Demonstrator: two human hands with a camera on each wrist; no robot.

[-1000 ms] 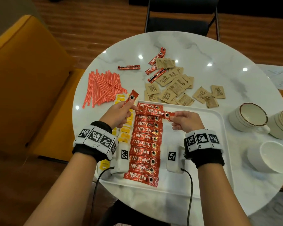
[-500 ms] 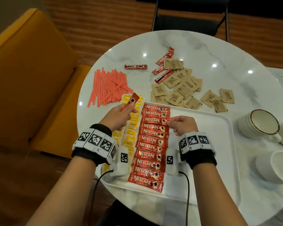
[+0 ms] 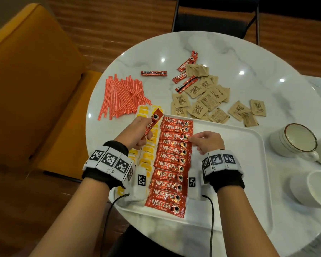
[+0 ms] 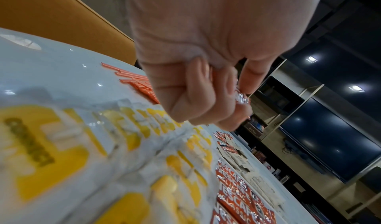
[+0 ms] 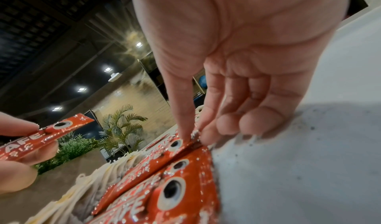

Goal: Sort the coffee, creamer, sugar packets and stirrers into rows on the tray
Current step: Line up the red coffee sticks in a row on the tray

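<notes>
A white tray [image 3: 252, 175] carries a column of red Nescafe coffee sticks [image 3: 170, 167] and, to its left, a row of yellow-and-white creamer packets [image 3: 146, 154]. My left hand [image 3: 137, 134] grips one loose coffee stick [image 3: 152, 125] above the creamers, tilted up to the right. My right hand [image 3: 206, 141] pinches the right end of a coffee stick in the row [image 5: 179, 147], third from the far end. Loose on the table lie more coffee sticks [image 3: 185, 78], brown sugar packets [image 3: 209, 97] and orange stirrers [image 3: 120, 95].
Three white cups [image 3: 296, 141] stand at the table's right edge. A yellow sofa [image 3: 30, 89] is on the left and a black chair [image 3: 211, 19] beyond the round marble table [image 3: 258, 58]. The tray's right half [image 3: 235, 201] is bare white.
My right hand has laid its coffee stick into the far end of the row and now pinches a stick's right end. My left hand still holds its stick.
</notes>
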